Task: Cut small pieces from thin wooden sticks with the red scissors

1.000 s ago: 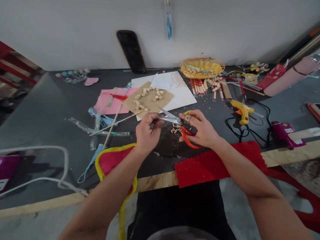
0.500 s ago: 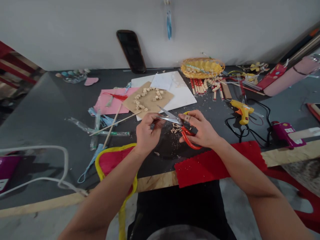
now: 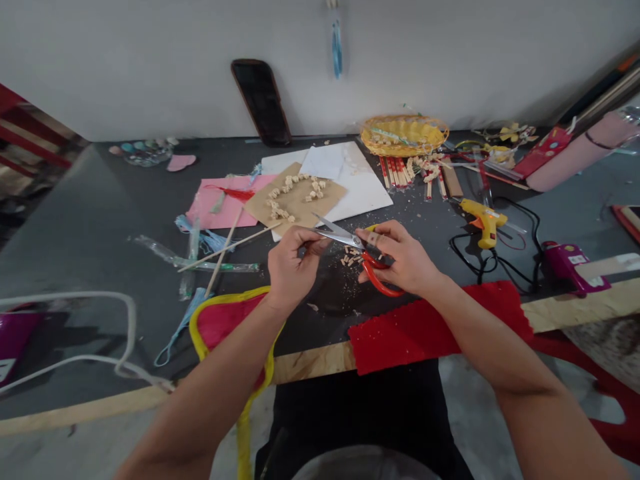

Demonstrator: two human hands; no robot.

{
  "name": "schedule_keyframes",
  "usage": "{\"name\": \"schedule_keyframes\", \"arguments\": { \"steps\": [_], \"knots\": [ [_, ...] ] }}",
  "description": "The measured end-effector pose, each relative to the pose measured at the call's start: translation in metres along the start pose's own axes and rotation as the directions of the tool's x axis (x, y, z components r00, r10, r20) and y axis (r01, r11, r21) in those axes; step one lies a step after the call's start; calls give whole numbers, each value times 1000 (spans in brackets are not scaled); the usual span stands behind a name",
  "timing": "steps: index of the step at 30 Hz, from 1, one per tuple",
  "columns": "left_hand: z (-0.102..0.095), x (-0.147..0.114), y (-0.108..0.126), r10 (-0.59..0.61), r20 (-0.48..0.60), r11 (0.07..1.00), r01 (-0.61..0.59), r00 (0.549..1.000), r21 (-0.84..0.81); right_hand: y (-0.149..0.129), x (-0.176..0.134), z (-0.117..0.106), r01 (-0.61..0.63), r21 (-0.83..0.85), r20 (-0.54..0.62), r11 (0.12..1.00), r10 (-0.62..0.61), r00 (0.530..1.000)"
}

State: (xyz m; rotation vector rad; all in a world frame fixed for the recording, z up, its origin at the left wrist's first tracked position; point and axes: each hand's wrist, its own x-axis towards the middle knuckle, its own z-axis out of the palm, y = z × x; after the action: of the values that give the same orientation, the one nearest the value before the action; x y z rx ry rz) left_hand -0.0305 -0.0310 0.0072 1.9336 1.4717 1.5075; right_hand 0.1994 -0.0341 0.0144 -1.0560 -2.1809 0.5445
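Note:
A pair of scissors point(image 3: 345, 235) with red handles is gripped in my right hand point(image 3: 400, 259), its blades parted and pointing left. My left hand point(image 3: 295, 260) is closed in a pinch at the lower blade; what its fingertips hold is too small or hidden to make out. Below the blades, short cut wooden bits point(image 3: 351, 256) and crumbs lie on the dark table point(image 3: 320, 333). Behind my hands, a curved row of small pale pieces point(image 3: 280, 200) rests on a brown card point(image 3: 323, 197), which overlaps a white board point(image 3: 370, 187).
A yellow glue gun point(image 3: 483, 220) with a black cord lies at right. Farther back are a wicker basket point(image 3: 405, 152) and a phone point(image 3: 261, 100) leaning on the wall. Thin sticks point(image 3: 227, 250) and tassels lie left, red cloth point(image 3: 405, 337) at the front edge.
My left hand has shifted very slightly left. The scissors remain parted in my right hand, and the things on the table stay put.

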Motion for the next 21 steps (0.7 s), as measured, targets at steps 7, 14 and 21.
{"name": "schedule_keyframes", "arguments": {
  "steps": [7,14,21],
  "knots": [
    [-2,1,4,19,39,1000,-19,999,17,0,-1,5,-1,100,-89,995,10,996],
    [-1,3,3,22,37,1000,-23,999,17,17,6,-5,-206,-167,-211,964,169,963],
    [-7,0,15,-20,19,990,23,1000,-141,42,8,-11,-376,-273,-229,885,319,919]
  ]
}}
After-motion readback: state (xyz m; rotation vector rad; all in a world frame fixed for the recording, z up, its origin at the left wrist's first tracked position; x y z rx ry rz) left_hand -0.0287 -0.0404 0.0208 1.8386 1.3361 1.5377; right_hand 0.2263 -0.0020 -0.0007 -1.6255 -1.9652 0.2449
